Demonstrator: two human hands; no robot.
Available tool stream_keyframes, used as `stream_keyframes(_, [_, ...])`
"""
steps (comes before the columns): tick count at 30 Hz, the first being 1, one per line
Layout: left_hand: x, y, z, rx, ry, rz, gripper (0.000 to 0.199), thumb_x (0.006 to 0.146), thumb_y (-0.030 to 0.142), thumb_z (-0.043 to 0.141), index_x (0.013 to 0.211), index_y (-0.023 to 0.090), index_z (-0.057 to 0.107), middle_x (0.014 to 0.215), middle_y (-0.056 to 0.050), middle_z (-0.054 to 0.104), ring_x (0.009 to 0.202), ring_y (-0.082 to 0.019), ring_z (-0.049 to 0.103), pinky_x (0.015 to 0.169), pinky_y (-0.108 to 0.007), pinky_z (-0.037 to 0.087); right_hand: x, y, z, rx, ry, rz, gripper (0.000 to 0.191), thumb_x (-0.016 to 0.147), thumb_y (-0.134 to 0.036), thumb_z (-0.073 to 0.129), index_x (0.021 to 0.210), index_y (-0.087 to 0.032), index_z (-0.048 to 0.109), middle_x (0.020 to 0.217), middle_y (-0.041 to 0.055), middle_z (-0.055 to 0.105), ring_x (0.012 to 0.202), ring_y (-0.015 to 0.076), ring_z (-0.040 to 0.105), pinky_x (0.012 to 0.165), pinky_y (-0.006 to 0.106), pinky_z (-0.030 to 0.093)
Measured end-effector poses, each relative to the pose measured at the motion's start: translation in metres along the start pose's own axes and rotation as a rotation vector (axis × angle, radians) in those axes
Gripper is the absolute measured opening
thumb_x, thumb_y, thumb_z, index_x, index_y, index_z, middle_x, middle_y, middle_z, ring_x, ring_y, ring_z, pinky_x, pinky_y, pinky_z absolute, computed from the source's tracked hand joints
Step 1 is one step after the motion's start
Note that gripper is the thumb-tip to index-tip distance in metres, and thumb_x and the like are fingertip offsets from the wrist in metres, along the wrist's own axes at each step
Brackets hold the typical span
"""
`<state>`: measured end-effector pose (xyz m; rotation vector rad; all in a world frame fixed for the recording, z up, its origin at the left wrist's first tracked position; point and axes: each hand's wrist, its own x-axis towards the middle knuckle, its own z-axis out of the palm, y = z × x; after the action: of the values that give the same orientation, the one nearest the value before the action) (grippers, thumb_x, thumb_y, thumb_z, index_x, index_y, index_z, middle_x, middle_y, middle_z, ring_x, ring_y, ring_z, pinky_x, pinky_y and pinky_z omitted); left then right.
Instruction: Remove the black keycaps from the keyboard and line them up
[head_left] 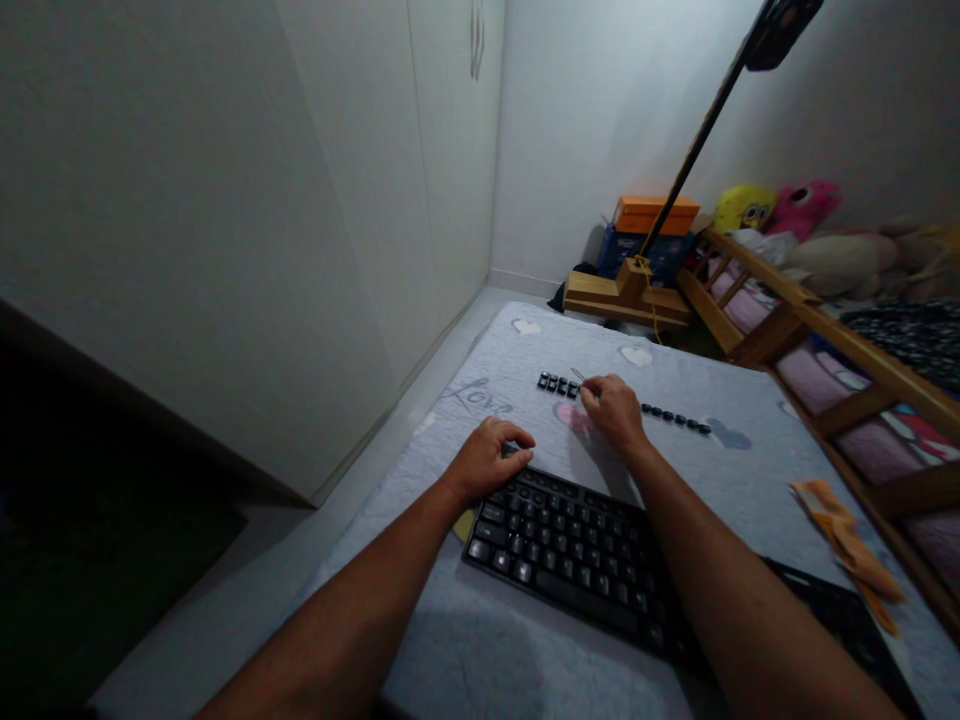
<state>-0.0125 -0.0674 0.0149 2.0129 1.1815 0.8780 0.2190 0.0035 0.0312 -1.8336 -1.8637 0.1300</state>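
Observation:
A black keyboard (570, 550) lies on the patterned quilted cover, its keys in place over most of the visible part. My left hand (491, 460) rests at its far left corner, thumb and index finger apart with a gap between them; the other fingers are hidden. Beyond the keyboard, black keycaps (557, 385) stand in a row, and more small keycaps (675, 418) continue to the right. My right hand (611, 405) is over the middle of this row, fingertips pinched together. A thin wire-like piece (577, 374) shows just past the fingertips; whether they hold it is unclear.
An orange cloth (847, 540) lies at the right of the quilted cover (480, 640). A wooden bed rail (855, 340) runs along the right side. Behind are a wooden stand (626, 295) with a slanted pole and stacked boxes (656, 215). Tall cabinet doors (360, 200) border the left.

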Motion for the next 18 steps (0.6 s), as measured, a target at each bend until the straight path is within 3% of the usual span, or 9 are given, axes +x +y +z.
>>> stream_keyframes(6, [-0.001, -0.001, 0.0, -0.006, -0.019, 0.031, 0.014, 0.08, 0.024, 0.063, 0.09, 0.019, 0.071, 0.091, -0.003, 0.069, 0.094, -0.02, 0.057, 0.087, -0.032, 0.042, -0.027, -0.005, -0.04, 0.19, 0.086, 0.018, 0.038, 0.087, -0.022, 0.03, 0.09, -0.015, 0.067, 0.089, 0.008, 0.067, 0.083, 0.0188, 0.06, 0.078, 0.029, 0.046])
stream_keyframes(10, [-0.003, 0.001, 0.001, -0.013, -0.044, 0.068, 0.014, 0.079, 0.023, 0.064, 0.09, 0.02, 0.072, 0.09, -0.003, 0.069, 0.094, -0.02, 0.056, 0.088, -0.032, 0.041, -0.062, -0.012, -0.073, 0.4, 0.156, -0.019, 0.037, 0.09, -0.028, 0.03, 0.08, -0.019, 0.064, 0.085, 0.0071, 0.064, 0.082, 0.0194, 0.058, 0.075, 0.03, 0.044])
stream_keyframes(14, [-0.005, 0.003, 0.002, -0.025, -0.083, 0.13, 0.012, 0.078, 0.02, 0.064, 0.087, 0.02, 0.072, 0.091, -0.003, 0.07, 0.095, -0.019, 0.058, 0.092, -0.032, 0.039, -0.105, -0.023, -0.094, 0.462, -0.03, 0.086, 0.042, 0.095, -0.044, 0.029, 0.087, -0.021, 0.063, 0.063, 0.0015, 0.054, 0.058, 0.0166, 0.051, 0.056, 0.028, 0.04])
stream_keyframes(18, [-0.004, 0.005, 0.003, -0.032, -0.131, 0.177, 0.01, 0.079, 0.021, 0.063, 0.085, 0.019, 0.072, 0.091, -0.003, 0.071, 0.095, -0.018, 0.06, 0.095, -0.033, 0.037, -0.14, -0.037, -0.098, 0.432, -0.224, 0.064, 0.037, 0.094, -0.046, 0.035, 0.09, -0.021, 0.061, 0.068, 0.0007, 0.059, 0.064, 0.017, 0.056, 0.061, 0.028, 0.042])
